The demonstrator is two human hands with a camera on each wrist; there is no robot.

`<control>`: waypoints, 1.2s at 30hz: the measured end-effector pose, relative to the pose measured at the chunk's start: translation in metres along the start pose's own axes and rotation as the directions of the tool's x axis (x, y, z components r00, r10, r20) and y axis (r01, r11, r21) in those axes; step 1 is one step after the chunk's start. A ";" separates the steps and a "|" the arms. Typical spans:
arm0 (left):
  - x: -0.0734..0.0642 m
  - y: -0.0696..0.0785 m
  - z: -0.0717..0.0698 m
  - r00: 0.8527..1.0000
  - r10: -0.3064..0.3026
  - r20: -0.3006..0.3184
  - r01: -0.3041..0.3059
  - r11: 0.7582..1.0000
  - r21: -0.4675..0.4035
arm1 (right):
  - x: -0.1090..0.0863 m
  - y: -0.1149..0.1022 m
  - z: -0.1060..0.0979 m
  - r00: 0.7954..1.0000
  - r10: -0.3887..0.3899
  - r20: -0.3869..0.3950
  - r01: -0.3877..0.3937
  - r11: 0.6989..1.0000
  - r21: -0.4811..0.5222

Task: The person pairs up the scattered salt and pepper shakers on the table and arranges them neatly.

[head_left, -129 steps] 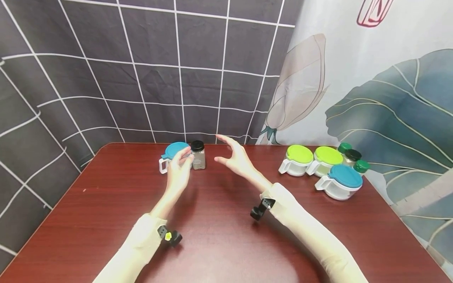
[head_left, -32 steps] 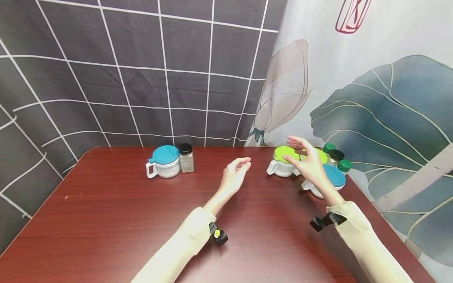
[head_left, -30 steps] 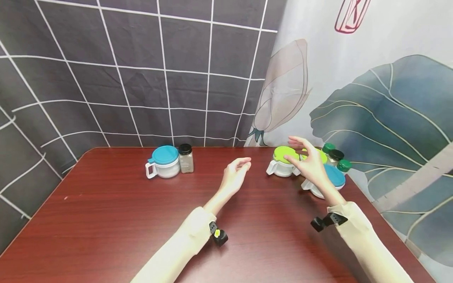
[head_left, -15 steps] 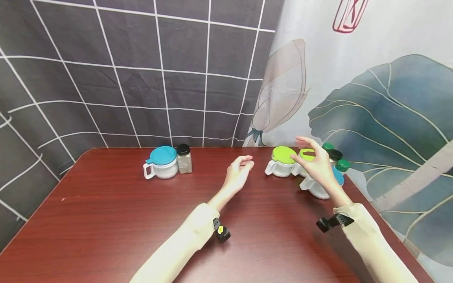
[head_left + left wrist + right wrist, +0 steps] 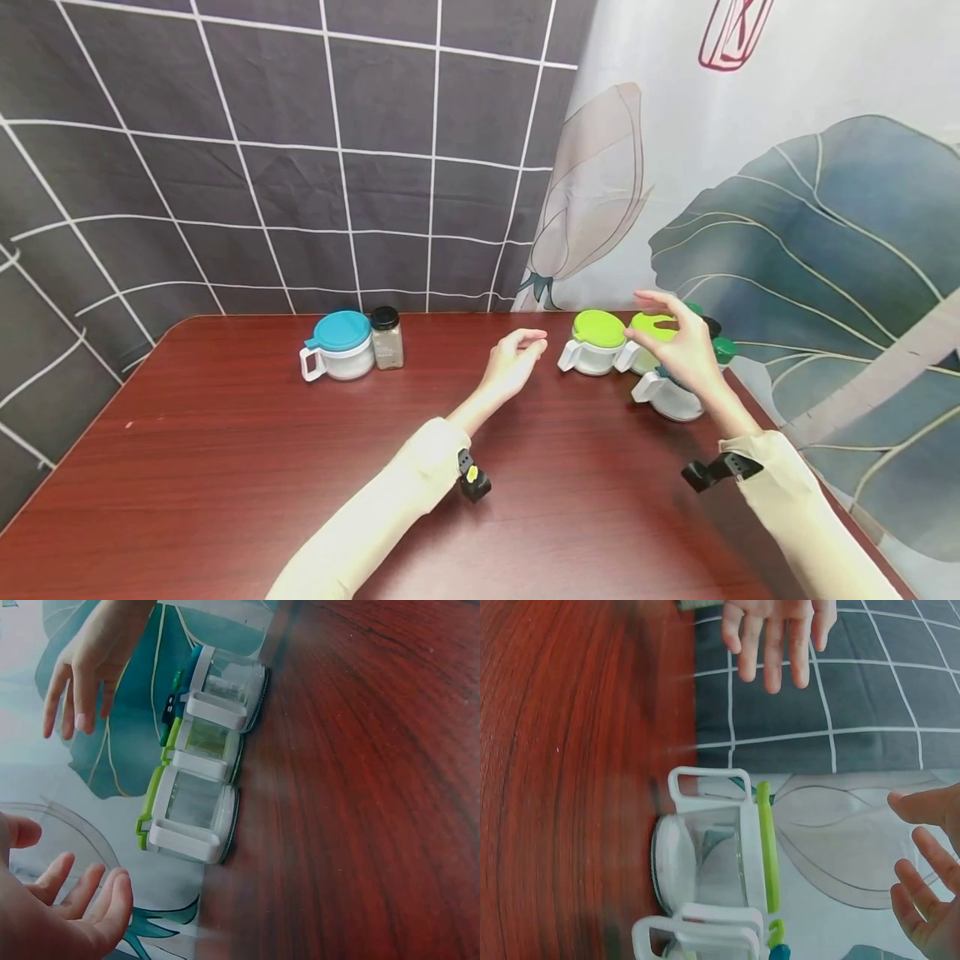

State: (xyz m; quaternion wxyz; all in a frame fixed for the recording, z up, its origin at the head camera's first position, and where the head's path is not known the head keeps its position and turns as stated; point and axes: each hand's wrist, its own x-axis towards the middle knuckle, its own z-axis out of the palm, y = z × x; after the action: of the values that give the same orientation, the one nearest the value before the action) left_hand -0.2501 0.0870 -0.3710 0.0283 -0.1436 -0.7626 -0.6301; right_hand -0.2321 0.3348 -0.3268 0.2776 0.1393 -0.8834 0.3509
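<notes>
My left hand [image 5: 512, 367] is held over the table, left of the green-lidded jars, its fingers loosely bent with nothing in them. My right hand [image 5: 686, 350] hovers over the right-hand jars, thumb and fingers spread apart and holding nothing. Two clear seasoning jars with white handles and lime lids, the left jar [image 5: 592, 346] and the right jar [image 5: 647, 333], stand side by side. A similar blue-lidded jar [image 5: 675, 406] stands in front, its lid mostly hidden behind my right hand. In the left wrist view, this right hand [image 5: 94, 664] appears apart from the jars.
At the back left, another blue-lidded jar [image 5: 341, 346] stands beside a spice bottle [image 5: 387, 342] with a black cap. Green-capped bottles, one cap [image 5: 724, 350] showing, stand partly hidden behind my right hand. Curtains [image 5: 390, 192] hang behind the table's [image 5: 300, 467] back edge.
Since the oldest frame both hands have moved right, from around the left blue-lidded jar and spice bottle toward the right-hand group. In the last second my right hand has drifted slightly farther right.
</notes>
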 end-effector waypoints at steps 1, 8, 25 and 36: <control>0.001 0.000 0.000 1.000 -0.001 0.007 0.001 1.000 0.002 | 0.000 0.001 -0.002 1.000 0.004 -0.001 -0.004 1.000 -0.002; 0.007 0.003 0.003 0.999 -0.040 0.029 0.039 0.999 0.024 | -0.002 0.008 -0.011 0.999 0.018 -0.044 -0.018 1.000 -0.007; 0.018 0.007 0.017 0.997 -0.014 0.075 0.006 0.994 0.107 | -0.012 0.032 -0.020 0.997 0.019 -0.077 -0.023 0.999 -0.047; 0.024 0.008 0.028 0.998 -0.041 0.057 0.032 0.989 0.145 | -0.016 0.039 -0.026 0.995 0.041 -0.086 -0.046 0.997 -0.066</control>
State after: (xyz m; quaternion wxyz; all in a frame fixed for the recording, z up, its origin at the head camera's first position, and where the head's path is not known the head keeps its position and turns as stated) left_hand -0.2675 0.1201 -0.3642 0.0043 -0.1460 -0.8092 -0.5691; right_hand -0.2266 0.3820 -0.3420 0.3118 0.0954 -0.8850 0.3324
